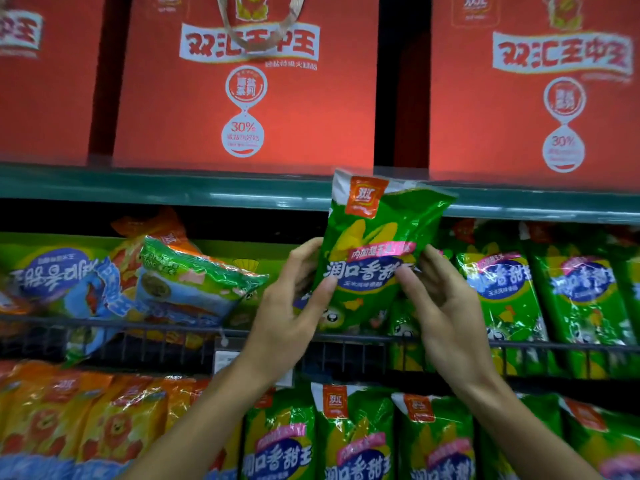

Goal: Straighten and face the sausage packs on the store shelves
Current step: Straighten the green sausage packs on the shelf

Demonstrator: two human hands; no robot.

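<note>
Held pack (377, 251): lower left edge hidden behind the left hand (294, 303); part of its printed title covered by the right hand (446, 306); its bottom merges with packs behind and cannot be traced. Red boxes (249, 98) on the top shelf: tops cut off by the upper edge; the leftmost and rightmost also cut by the sides; small print under the title too blurred to read. Tilted pack (194, 282): label blurred by glare. Bottom-row packs (353, 441): lower halves cut off by the lower edge. Price tag (225, 362) on the wire rail (346, 337): partly behind the left forearm; text illegible. Both forearms run out of view at the bottom.
</note>
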